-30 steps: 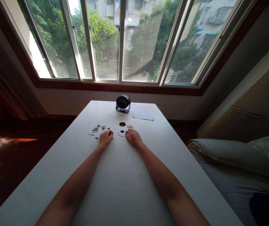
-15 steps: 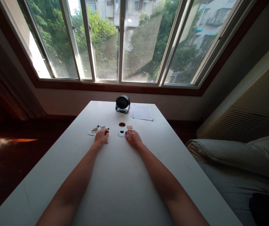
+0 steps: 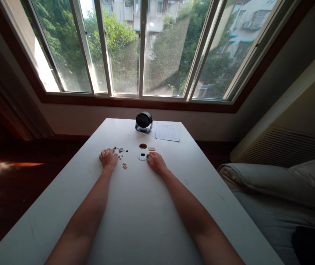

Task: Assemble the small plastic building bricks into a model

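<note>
My left hand (image 3: 108, 159) reaches over the left side of the white table, fingers apart and curved down on the tabletop, covering some of the small pieces there. Close to its fingertips lie several small dark and tan pieces (image 3: 121, 150). A little cluster of tan pieces (image 3: 124, 166) is to the right of its wrist. My right hand (image 3: 156, 162) rests on the table with its fingers extended. Its fingertips are at the right edge of a flat round ring (image 3: 142, 159) with a dark hole in it. Nothing shows in that hand.
Behind the ring is a round hole (image 3: 143, 146) in the table (image 3: 135, 206), with a small tan block of pieces (image 3: 151, 149) beside it. A black round device on a stand (image 3: 143, 120) and a printed paper sheet (image 3: 167, 131) are at the far end, below the window.
My left hand has moved left, off the tan cluster and over the pieces farther left, which it now hides. The right hand has stayed in place.
</note>
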`<state>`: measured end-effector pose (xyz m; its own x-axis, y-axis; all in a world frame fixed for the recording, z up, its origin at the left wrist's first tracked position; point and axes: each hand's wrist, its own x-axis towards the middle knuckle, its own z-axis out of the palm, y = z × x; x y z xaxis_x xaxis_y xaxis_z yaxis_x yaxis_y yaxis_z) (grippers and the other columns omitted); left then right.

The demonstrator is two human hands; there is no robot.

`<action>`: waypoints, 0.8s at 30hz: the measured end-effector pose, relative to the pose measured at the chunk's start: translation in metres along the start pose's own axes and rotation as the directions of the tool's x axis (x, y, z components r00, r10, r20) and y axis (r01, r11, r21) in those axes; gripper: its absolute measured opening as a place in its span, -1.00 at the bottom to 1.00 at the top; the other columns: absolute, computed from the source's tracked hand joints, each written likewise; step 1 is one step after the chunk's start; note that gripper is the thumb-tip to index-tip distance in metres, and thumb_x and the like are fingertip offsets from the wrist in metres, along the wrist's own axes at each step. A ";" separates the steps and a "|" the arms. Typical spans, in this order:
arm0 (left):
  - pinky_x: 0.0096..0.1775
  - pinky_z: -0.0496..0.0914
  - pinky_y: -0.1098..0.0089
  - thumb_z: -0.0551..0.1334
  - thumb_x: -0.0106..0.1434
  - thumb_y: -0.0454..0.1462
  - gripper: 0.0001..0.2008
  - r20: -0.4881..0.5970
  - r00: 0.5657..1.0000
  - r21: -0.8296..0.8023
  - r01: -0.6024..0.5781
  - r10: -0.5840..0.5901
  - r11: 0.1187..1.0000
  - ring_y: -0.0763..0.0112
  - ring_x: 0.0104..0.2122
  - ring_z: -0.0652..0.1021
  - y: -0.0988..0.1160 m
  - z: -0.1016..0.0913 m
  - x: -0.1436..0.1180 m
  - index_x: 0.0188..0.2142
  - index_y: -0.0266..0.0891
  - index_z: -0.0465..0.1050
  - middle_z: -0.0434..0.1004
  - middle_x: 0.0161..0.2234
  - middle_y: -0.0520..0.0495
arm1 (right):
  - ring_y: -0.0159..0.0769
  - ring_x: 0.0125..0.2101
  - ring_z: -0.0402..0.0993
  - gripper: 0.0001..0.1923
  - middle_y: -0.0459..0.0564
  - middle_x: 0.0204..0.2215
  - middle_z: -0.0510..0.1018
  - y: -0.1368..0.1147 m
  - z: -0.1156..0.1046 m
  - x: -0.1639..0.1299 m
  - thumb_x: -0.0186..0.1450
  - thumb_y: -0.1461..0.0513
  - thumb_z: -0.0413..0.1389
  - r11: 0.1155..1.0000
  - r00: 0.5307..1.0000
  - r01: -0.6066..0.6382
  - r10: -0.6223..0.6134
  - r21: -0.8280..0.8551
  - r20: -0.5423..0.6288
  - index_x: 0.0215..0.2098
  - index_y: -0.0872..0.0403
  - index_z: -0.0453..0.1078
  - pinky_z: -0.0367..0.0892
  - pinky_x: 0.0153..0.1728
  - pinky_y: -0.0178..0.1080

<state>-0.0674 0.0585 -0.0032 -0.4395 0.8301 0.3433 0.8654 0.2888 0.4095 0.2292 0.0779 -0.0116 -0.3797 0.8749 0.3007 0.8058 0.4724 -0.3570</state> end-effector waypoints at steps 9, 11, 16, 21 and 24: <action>0.13 0.09 0.07 0.13 0.23 -0.20 -0.74 0.009 1.000 0.004 -0.025 0.025 1.000 0.04 0.12 0.24 -0.003 0.008 0.000 -0.13 -0.14 0.50 0.44 0.04 -0.18 | -0.21 0.15 0.24 -0.64 0.03 0.11 0.39 0.003 0.003 0.000 0.30 0.18 0.13 1.000 1.000 0.020 -0.020 0.001 -0.019 0.06 0.01 0.40 0.07 0.18 -0.18; 0.12 0.11 0.09 0.13 0.23 -0.19 -0.73 0.005 1.000 0.008 -0.025 0.025 1.000 0.05 0.08 0.27 -0.003 0.008 0.001 -0.13 -0.15 0.50 0.45 0.00 -0.19 | -0.21 0.15 0.24 -0.64 0.03 0.11 0.39 0.002 0.002 0.000 0.31 0.18 0.13 1.000 1.000 0.019 -0.019 -0.002 -0.014 0.07 0.00 0.39 0.07 0.19 -0.18; 0.10 0.14 0.11 0.13 0.23 -0.19 -0.72 0.033 0.999 -0.013 -0.031 0.031 0.999 0.05 0.07 0.29 -0.002 0.010 0.000 -0.11 -0.14 0.50 0.45 -0.01 -0.20 | -0.20 0.15 0.24 -0.66 0.03 0.11 0.39 0.002 0.001 -0.001 0.31 0.17 0.13 1.000 1.000 0.016 -0.016 -0.006 -0.014 0.06 0.00 0.40 0.08 0.19 -0.18; 0.11 0.11 0.10 0.13 0.23 -0.19 -0.72 0.060 0.996 -0.020 -0.070 0.071 0.997 0.06 0.11 0.26 0.000 0.010 -0.002 -0.11 -0.13 0.50 0.43 0.05 -0.17 | -0.20 0.15 0.24 -0.65 0.03 0.11 0.39 0.001 0.001 0.000 0.31 0.18 0.13 1.000 1.000 0.006 -0.006 -0.008 -0.007 0.06 -0.01 0.40 0.07 0.19 -0.18; 0.12 0.09 0.10 0.13 0.24 -0.18 -0.73 0.073 0.993 -0.012 -0.090 0.091 0.996 0.07 0.13 0.24 0.001 0.008 -0.002 -0.13 -0.13 0.51 0.43 0.07 -0.17 | -0.20 0.15 0.23 -0.64 0.03 0.12 0.39 0.001 0.001 0.000 0.30 0.17 0.13 1.000 1.000 -0.004 0.004 -0.007 0.001 0.07 -0.01 0.40 0.07 0.19 -0.17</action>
<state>-0.0636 0.0606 -0.0105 -0.3407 0.8852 0.3167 0.8985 0.2073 0.3870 0.2299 0.0786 -0.0129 -0.3767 0.8770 0.2983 0.8105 0.4680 -0.3522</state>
